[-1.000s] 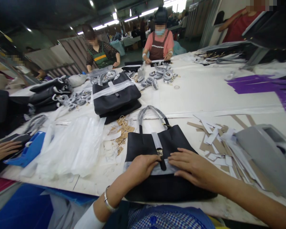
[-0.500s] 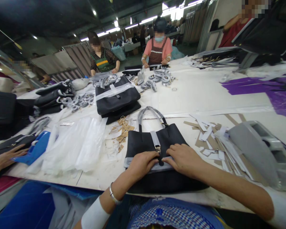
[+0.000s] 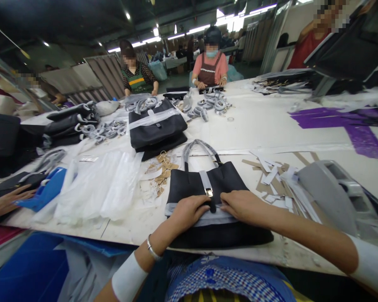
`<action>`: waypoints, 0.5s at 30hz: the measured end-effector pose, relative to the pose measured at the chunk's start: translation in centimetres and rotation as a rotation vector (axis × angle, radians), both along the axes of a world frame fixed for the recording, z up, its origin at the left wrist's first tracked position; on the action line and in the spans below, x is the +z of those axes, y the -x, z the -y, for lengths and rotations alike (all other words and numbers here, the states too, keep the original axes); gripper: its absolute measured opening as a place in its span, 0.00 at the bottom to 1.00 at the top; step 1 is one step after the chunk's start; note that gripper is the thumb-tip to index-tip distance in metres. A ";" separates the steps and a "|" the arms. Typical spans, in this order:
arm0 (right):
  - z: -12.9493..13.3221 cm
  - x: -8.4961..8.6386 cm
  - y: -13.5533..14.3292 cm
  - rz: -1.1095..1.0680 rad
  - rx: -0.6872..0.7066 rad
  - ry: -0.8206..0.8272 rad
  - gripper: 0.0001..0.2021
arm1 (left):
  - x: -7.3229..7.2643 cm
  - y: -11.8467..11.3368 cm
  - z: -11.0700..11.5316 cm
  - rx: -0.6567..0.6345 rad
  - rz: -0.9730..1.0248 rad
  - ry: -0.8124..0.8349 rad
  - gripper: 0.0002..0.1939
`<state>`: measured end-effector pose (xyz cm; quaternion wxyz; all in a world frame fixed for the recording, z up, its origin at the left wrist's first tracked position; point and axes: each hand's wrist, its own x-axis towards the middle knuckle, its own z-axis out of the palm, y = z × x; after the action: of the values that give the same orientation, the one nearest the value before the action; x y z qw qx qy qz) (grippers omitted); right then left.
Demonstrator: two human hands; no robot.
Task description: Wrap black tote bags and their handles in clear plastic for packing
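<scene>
A black handbag lies at the table's front edge, its two wrapped handles standing up at the back. Across its front runs a translucent film band. A strap with a gold clasp comes down the middle to a dark tab. My left hand presses on the band left of the tab, fingers together and bent. On the right side, my right hand has curled fingers and its thumb on the band. Both hands are closed against the bag; the exact pinch is partly hidden.
Clear plastic bags and tan tags lie to the left. Behind stands another banded black handbag. Paper strips and a grey tape dispenser are on the right. A co-worker's hand is by a blue dispenser.
My right hand's fingers have drawn in and shifted slightly down, uncovering more of the bag beside the clasp. The left hand stays nearly in place. The view has tilted slightly.
</scene>
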<state>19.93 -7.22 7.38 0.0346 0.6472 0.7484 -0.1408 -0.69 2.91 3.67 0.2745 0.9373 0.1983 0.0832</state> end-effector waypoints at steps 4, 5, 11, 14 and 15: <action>-0.3 0.5 0.5 0.063 0.000 0.040 0.16 | 0.1 0.2 0.0 -0.052 0.016 -0.023 0.16; -0.3 0.6 0.6 0.063 0.014 0.049 0.18 | 0.1 0.3 0.1 -0.061 0.017 -0.028 0.16; 0.7 0.5 0.1 -0.064 0.133 0.038 0.29 | 0.2 1.1 1.4 -0.104 -0.056 -0.177 0.35; 2.0 -0.7 -0.3 -0.101 0.150 -0.054 0.37 | -0.3 1.8 2.9 -0.079 -0.093 -0.266 0.50; 2.4 -1.2 -0.4 -0.116 0.154 -0.101 0.37 | -0.5 2.0 3.4 -0.064 -0.103 -0.284 0.52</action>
<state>20.31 -9.61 6.19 -0.0305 0.5794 0.8029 -0.1369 -2.70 -0.50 3.15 0.1310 0.9755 0.1684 0.0532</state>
